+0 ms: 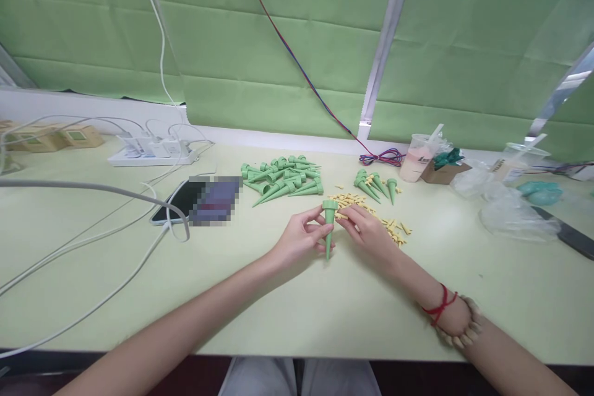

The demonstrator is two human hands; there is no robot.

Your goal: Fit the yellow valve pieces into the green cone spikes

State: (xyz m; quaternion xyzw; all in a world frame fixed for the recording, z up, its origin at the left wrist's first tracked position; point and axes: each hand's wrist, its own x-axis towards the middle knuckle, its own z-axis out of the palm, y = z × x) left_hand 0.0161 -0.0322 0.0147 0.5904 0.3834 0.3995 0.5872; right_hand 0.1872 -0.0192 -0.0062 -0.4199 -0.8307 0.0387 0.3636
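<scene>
1. The left hand (299, 238) grips a green cone (329, 226) upright, wide end up.
2. The right hand (369, 229) touches small yellow pieces (366, 207) on the desk (278, 309).
3. A pile of green cones (281, 179) lies behind, beside a phone (179, 201).

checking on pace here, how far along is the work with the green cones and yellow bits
Looks early. A small group of green cones lies apart beside the yellow pieces, possibly finished. In hand: the left hand holds one green cone upright, tip down, while the right hand touches its top. Left: the larger cone pile and many scattered yellow pieces.
</scene>
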